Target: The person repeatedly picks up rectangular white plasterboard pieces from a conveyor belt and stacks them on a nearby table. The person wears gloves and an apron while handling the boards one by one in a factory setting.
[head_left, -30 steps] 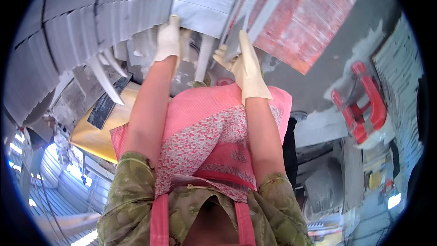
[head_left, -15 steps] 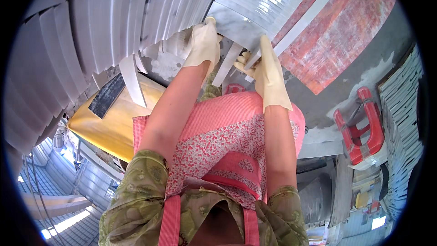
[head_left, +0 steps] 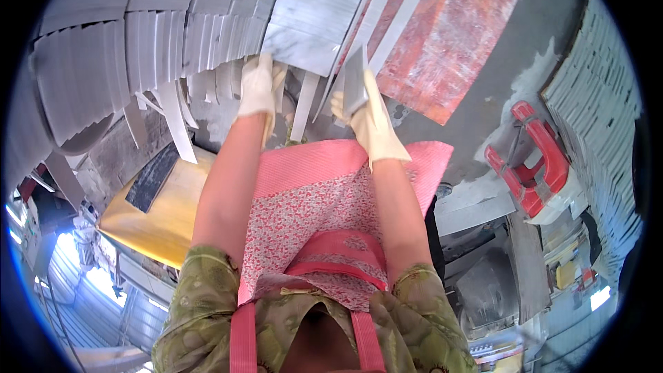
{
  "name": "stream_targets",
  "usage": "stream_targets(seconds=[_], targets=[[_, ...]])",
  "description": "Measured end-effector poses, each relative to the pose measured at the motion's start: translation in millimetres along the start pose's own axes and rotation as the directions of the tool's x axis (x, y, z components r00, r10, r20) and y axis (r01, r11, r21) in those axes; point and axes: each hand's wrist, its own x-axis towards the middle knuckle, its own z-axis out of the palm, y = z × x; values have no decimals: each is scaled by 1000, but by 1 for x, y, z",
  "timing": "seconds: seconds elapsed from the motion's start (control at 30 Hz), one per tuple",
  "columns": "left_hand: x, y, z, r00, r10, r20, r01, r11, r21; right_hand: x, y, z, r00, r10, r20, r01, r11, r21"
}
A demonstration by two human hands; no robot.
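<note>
Both my hands wear cream gloves. My right hand [head_left: 375,121] is closed round a grey stone strip [head_left: 356,79], held tilted up, with its fingers wrapped on the left side. My left hand [head_left: 257,90] sits at the front edge of the grey-white marble strips [head_left: 311,17], its fingers curled at their corner; what they grip is hidden. Between my hands a pale narrow strip [head_left: 304,107] sticks out toward me from under the marble. Rows of grey strips [head_left: 155,48] lie to the left of my left hand.
A reddish stained board [head_left: 449,41] with pale strips along it lies right of the marble. Further right are a red clamp-like tool [head_left: 535,162] and a tall stack of thin sheets [head_left: 594,110]. A yellow cover [head_left: 159,214] lies at lower left, with a dark slab [head_left: 157,176] on it.
My right hand has raised a grey strip beside the marble's right edge. The view has shifted, so the marble and my hands appear further left. My left hand stays near the marble's front corner.
</note>
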Motion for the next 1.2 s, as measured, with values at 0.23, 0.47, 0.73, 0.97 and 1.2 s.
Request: stream_targets(seconds=[0.23, 0.47, 0.73, 0.97, 1.2], targets=[[-68, -73, -48, 993, -84, -88, 72, 989, -130, -58, -15, -43, 997, -72, -35, 79, 920, 384], [-143, -55, -12, 997, -72, -33, 69, 993, -96, -84, -40, -36, 958, -284, 37, 263, 926, 270], [-219, 61, 58, 950, 284, 131, -240, 930, -280, -164, -108, 48, 859, -447, 251, 486, 865, -123], [-312, 164, 80, 819, 412, 398, -375, 911, -172, -205, -122, 104, 556, -614, 561, 797, 586, -149], [-350, 173, 30, 678, 509, 530, -404, 861, -309, -282, -118, 146, 468, -668, 578, 881, 405, -245]])
